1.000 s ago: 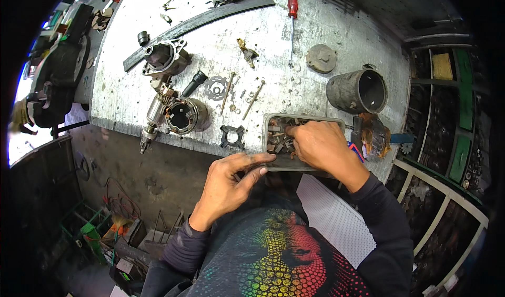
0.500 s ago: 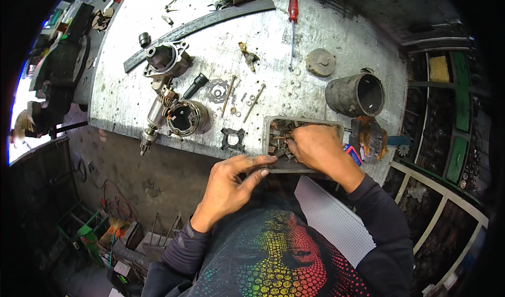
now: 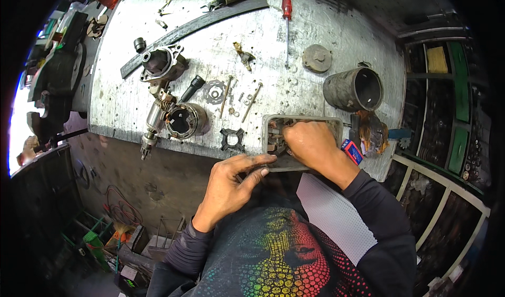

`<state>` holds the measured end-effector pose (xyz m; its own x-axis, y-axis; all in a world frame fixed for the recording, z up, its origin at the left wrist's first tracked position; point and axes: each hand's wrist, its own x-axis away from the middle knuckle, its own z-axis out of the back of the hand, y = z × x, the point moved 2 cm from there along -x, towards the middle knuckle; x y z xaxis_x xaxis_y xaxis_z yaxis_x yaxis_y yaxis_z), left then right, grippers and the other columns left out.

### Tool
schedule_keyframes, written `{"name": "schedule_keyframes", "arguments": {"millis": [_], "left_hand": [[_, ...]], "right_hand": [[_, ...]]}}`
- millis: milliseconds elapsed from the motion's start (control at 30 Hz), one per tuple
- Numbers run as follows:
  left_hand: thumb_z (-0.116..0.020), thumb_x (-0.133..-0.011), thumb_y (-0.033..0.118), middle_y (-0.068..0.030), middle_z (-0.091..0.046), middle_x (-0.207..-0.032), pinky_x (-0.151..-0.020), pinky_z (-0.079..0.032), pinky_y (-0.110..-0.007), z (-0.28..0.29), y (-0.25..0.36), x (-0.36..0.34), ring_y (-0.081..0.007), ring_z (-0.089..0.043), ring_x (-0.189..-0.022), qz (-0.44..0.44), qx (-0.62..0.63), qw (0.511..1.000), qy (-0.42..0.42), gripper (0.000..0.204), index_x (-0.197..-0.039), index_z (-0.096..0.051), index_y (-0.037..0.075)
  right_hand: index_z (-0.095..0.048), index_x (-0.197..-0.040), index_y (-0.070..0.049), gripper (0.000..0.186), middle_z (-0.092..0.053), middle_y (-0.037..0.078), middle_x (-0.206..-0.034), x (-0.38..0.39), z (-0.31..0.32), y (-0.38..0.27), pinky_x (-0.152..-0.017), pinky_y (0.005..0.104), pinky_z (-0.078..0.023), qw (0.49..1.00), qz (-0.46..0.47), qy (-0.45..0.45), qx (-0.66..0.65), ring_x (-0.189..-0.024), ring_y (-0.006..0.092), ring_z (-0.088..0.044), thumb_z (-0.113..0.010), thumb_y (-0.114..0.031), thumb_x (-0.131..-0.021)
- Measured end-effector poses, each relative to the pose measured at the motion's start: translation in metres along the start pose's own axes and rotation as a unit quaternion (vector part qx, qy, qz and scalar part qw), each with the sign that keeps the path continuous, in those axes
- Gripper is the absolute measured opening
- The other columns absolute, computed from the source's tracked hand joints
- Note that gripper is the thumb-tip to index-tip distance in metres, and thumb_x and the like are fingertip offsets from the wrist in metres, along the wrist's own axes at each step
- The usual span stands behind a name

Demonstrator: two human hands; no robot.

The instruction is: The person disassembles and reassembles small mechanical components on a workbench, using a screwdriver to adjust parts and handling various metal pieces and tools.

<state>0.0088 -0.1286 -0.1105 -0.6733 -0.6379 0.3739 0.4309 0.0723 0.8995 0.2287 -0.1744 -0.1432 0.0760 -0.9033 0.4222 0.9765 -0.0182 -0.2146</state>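
A shallow grey tray full of small metal pieces sits at the table's near edge. My right hand reaches down into it with curled fingers; their tips and anything in them are hidden among the pieces. At the tray's near left corner, my left hand pinches the rim between forefinger and thumb. Close to the left hand lies a black cross-shaped piece. A small red and blue box is right beside my right wrist.
To the left stand a metal housing, an armature and a ring of coils. Long bolts lie mid-table. Farther right are a red-handled screwdriver, a round cap and a hollow metal cylinder.
My right hand has shifted slightly left and deeper over the pieces in the tray. My left hand stays at the rim. The whole view has moved a little.
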Motion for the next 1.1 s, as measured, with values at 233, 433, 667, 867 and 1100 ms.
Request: {"name": "schedule_keyframes", "arguments": {"millis": [233, 433, 667, 867, 1100], "left_hand": [[-0.076, -0.095, 0.007, -0.0091, -0.074, -0.09, -0.075, -0.052, -0.029, 0.001, 0.002, 0.001, -0.0135, -0.065, -0.08, 0.001, 0.005, 1.0, -0.005, 0.028, -0.122, -0.08, 0.009], [-0.076, -0.094, 0.005, -0.0105, -0.077, -0.097, -0.082, -0.053, -0.03, -0.001, 0.003, 0.001, -0.0145, -0.069, -0.086, 0.015, 0.009, 1.0, -0.002, 0.028, -0.122, -0.079, 0.008], [-0.076, -0.095, 0.005, -0.01, -0.078, -0.1, -0.088, -0.054, -0.03, -0.003, 0.002, 0.003, -0.0142, -0.071, -0.094, 0.033, 0.026, 0.999, 0.005, 0.027, -0.122, -0.079, 0.005], [-0.074, -0.099, 0.006, 0.0008, -0.067, -0.081, -0.058, -0.044, -0.025, -0.007, 0.0, 0.002, -0.003, -0.052, -0.063, 0.032, 0.078, 0.996, 0.002, 0.028, -0.126, -0.078, 0.008], [-0.075, -0.101, 0.014, -0.0056, -0.075, -0.095, -0.074, -0.059, -0.027, 0.0, 0.002, 0.021, -0.01, -0.068, -0.081, 0.105, 0.363, 0.926, -0.007, 0.032, -0.129, -0.072, -0.001]], "right_hand": [[-0.073, -0.093, -0.004, 0.014, -0.075, 0.021, -0.085, 0.003, 0.0, 0.012, -0.072, 0.0527, -0.059, 0.997, -0.003, 0.014, -0.073, -0.082, 0.0417, -0.074, -0.069, -0.015, -0.086], [-0.073, -0.11, -0.005, 0.026, -0.074, 0.02, -0.083, 0.008, 0.008, 0.008, -0.074, 0.0535, -0.059, 0.996, -0.008, 0.039, -0.083, -0.082, 0.0418, -0.074, -0.069, -0.015, -0.087], [-0.073, -0.108, -0.006, 0.023, -0.076, 0.018, -0.086, 0.003, -0.001, 0.005, -0.069, 0.0522, -0.06, 0.998, 0.032, 0.04, -0.047, -0.081, 0.0389, -0.076, -0.068, -0.013, -0.087], [-0.074, -0.103, -0.006, 0.018, -0.076, 0.015, -0.092, 0.005, 0.007, 0.007, -0.072, 0.05, -0.059, 0.996, 0.034, 0.052, -0.069, -0.084, 0.0384, -0.075, -0.071, -0.016, -0.088], [-0.075, -0.104, -0.001, 0.024, -0.075, 0.014, -0.096, 0.065, 0.046, 0.006, -0.08, 0.0354, -0.057, 0.866, 0.025, 0.195, -0.46, -0.088, 0.0261, -0.073, -0.085, -0.007, -0.083]]}}
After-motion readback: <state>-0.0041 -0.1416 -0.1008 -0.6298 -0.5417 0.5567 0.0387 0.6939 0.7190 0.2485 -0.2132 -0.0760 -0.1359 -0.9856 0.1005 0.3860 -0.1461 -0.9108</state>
